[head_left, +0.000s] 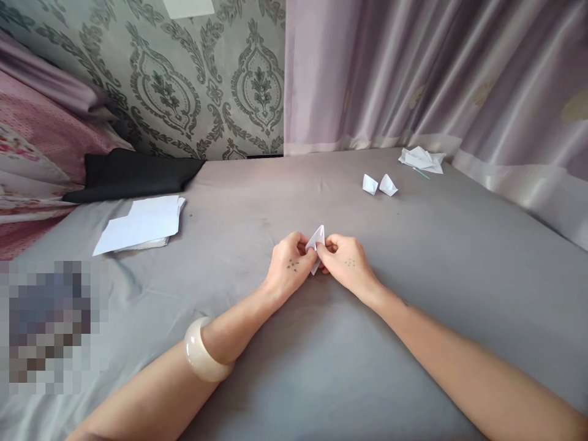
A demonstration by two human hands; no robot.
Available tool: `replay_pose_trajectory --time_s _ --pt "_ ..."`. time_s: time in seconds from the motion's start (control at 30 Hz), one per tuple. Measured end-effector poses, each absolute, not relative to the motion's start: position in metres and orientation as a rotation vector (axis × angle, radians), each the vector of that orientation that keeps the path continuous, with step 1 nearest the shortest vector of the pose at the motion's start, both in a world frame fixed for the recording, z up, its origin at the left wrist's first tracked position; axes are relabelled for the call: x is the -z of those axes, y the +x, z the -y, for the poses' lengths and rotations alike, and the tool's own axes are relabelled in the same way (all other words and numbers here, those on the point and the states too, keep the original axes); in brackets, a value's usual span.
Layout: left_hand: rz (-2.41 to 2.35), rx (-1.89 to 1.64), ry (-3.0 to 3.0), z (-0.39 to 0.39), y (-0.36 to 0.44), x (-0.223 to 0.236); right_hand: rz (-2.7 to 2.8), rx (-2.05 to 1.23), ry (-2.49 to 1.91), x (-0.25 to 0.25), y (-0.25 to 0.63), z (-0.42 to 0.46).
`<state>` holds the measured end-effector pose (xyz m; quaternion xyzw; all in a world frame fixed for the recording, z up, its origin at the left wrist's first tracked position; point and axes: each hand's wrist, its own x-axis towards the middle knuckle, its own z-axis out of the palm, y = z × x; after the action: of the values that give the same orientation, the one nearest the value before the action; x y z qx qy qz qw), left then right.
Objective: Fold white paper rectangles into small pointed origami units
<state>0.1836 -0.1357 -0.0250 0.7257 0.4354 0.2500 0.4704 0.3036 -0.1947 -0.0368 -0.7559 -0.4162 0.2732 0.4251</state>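
A small piece of folded white paper (pixel 316 236) is held between both hands above the grey sheet, its pointed tip upward. My left hand (pixel 289 260) pinches its left side, with the thumb pressed on the near face. On the other side, my right hand (pixel 349 263) grips the paper with thumb and fingers closed. Both thumbs nearly meet at the paper's middle, and the fingers behind it are partly hidden. Farther off to the right stand two folded white paper shapes, one (pixel 370 184) beside the other (pixel 388 185).
A stack of white paper sheets (pixel 142 226) lies at left, near a black cloth (pixel 133 174). More folded paper (pixel 421 160) and a thin green strip (pixel 421 173) lie at the back right. Curtains (pixel 367 73) hang behind the grey sheet (pixel 459 263). A blurred patch covers something at lower left.
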Motion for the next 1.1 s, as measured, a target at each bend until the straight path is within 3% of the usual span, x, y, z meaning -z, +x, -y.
replay_pose_trajectory --time_s 0.47,0.7,0.87,1.1 --pt "-1.048 -0.636 1.814 0.132 0.183 0.026 1.039 -0.78 -1.851 0.026 0.301 0.197" --pt "-0.959 -0.679 1.784 0.126 0.182 0.033 1.107 -0.664 -1.793 0.031 0.304 0.2" --pt "-0.937 -0.772 1.683 0.122 0.182 0.035 1.042 -0.92 -1.776 0.027 0.302 0.198" --pt "-1.011 -0.568 1.693 0.126 0.182 0.035 0.929 -0.818 -1.789 0.024 0.304 0.195"
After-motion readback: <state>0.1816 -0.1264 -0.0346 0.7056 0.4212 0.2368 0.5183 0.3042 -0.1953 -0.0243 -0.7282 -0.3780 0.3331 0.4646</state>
